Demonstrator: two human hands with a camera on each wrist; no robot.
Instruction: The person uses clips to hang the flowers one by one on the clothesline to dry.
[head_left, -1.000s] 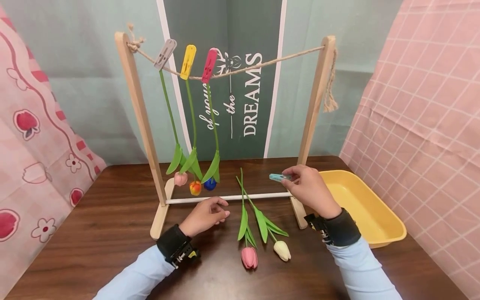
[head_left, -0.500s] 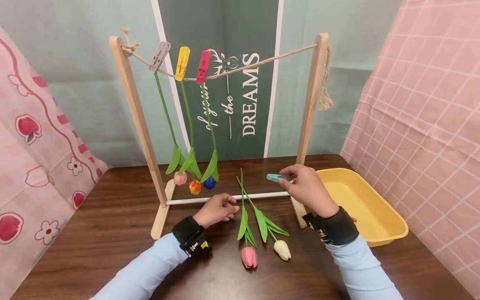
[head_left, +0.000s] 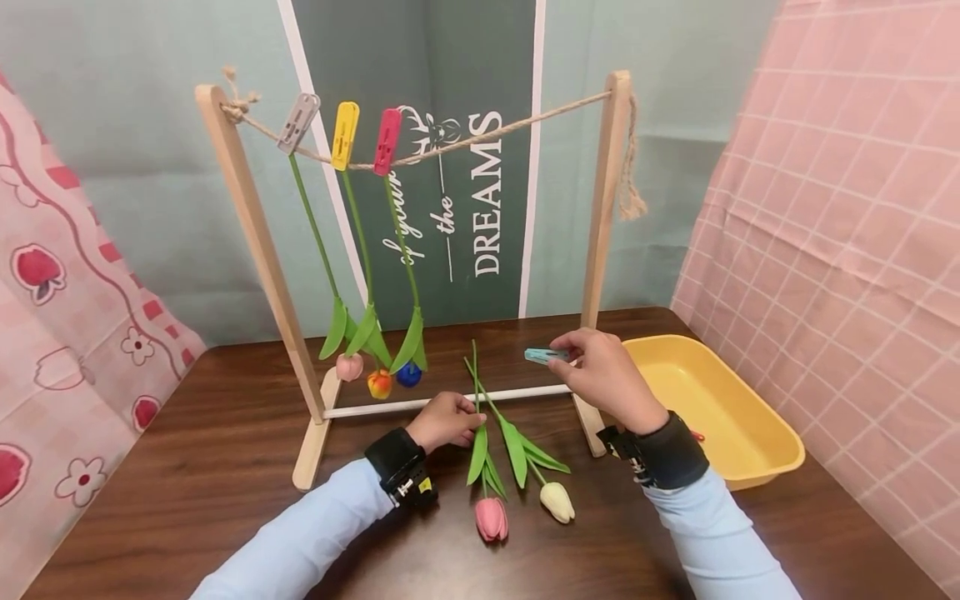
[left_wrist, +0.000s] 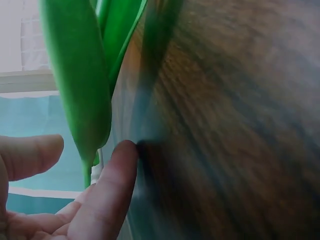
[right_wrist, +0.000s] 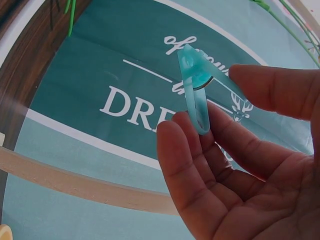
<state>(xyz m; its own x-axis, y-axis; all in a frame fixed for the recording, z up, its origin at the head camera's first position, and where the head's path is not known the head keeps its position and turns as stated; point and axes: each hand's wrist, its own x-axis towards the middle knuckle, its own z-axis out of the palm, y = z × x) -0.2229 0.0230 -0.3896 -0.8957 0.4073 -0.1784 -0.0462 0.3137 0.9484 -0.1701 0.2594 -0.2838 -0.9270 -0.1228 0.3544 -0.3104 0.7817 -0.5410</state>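
Note:
My right hand [head_left: 609,375] pinches a light blue clothespin [right_wrist: 192,82] between thumb and fingers, over the white bar near the stand's right post. My left hand [head_left: 446,419] is at the stem of a pink tulip [head_left: 491,520] lying on the table. In the left wrist view the thumb [left_wrist: 35,155] is spread from the index finger [left_wrist: 107,185], with the leafy stem [left_wrist: 82,100] in the gap. Right of it lies a white tulip [head_left: 557,502], its stem crossing the pink one's. Both stems reach over the white bar [head_left: 401,407].
A rope [head_left: 517,127] spans a wooden stand [head_left: 262,250]. Grey [head_left: 298,122], yellow [head_left: 345,135] and red clothespins [head_left: 387,142] hold upside-down tulips on its left half. A yellow basin [head_left: 765,408] with a small red thing [head_left: 698,436] inside stands at the right.
My left hand has moved right, from beside the stand's bar to the pink tulip's stem. The right hand keeps the clothespin at about the same spot. The head view has shifted slightly.

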